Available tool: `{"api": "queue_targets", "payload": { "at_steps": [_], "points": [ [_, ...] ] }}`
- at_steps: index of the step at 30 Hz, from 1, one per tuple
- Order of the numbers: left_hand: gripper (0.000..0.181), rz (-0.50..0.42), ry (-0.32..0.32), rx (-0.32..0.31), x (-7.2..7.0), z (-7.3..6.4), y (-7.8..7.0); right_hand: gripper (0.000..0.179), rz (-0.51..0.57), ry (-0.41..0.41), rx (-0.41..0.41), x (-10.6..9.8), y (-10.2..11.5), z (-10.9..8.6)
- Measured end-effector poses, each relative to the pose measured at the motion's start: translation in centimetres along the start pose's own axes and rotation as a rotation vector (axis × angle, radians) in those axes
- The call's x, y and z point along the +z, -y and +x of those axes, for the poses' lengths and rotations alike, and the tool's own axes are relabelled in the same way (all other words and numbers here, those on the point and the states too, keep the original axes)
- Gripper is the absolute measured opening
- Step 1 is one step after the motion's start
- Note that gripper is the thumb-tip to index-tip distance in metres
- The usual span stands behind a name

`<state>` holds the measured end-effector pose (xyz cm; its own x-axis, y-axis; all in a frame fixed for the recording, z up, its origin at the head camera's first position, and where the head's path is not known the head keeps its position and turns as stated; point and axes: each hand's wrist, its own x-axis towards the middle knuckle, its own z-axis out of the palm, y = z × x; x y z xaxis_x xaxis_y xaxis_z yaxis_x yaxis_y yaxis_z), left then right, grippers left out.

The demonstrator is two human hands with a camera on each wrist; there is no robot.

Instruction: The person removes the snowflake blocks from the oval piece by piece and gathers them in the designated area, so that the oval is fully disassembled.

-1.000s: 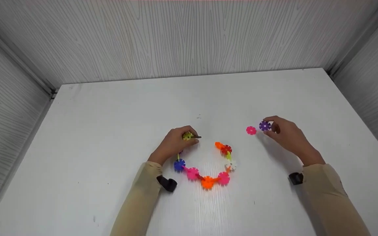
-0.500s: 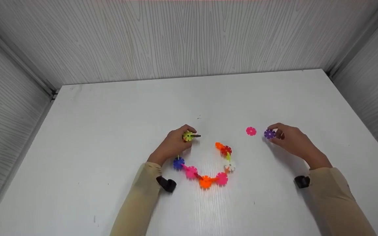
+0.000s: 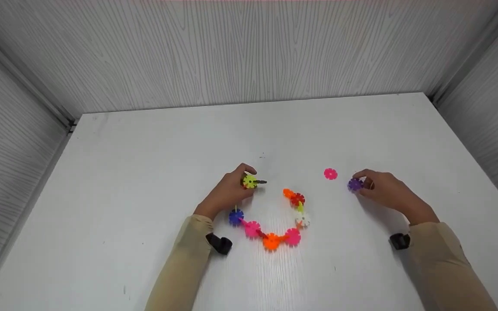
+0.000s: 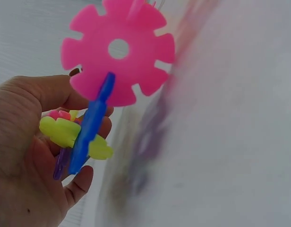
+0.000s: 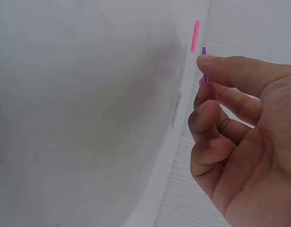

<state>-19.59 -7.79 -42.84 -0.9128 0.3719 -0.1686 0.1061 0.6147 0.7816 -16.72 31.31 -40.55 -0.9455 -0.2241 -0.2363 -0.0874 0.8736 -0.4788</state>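
Observation:
A chain of slotted plastic snowflake discs (image 3: 271,242) curves across the white tabletop in a U shape. My left hand (image 3: 228,193) holds its left end, where a yellow-green disc (image 3: 250,181) and a dark disc seen edge-on show by the fingertips. Close up in the left wrist view are a pink disc (image 4: 89,47) and a blue disc (image 4: 91,132) of the chain. To the right, my right hand (image 3: 385,191) pinches a purple disc (image 3: 355,185) between thumb and finger; in the right wrist view only its thin edge shows. The left palm hides part of the chain.
A loose pink disc (image 3: 330,173) lies flat between the chain and my right hand. The chain's other end is an orange disc (image 3: 288,193). Wood-grain panels (image 3: 249,52) stand behind the table and at both sides.
My right hand has drawn the purple disc nearer to me and slightly right, away from the loose pink disc. The left hand has barely shifted, and more of its yellow-green disc shows.

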Motion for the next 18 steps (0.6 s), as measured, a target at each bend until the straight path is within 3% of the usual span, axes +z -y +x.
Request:
{"api": "queue_targets", "payload": {
  "at_steps": [10,18],
  "points": [
    [0.04,0.003,0.005,-0.001,0.0,0.1,0.16,0.038,-0.007,0.071,0.005,0.06,-0.28,-0.03],
    [0.039,-0.004,0.02,0.003,0.03,0.06,0.12,0.038,-0.022,0.082,0.008,-0.06,-0.02,-0.02]
  ]
}}
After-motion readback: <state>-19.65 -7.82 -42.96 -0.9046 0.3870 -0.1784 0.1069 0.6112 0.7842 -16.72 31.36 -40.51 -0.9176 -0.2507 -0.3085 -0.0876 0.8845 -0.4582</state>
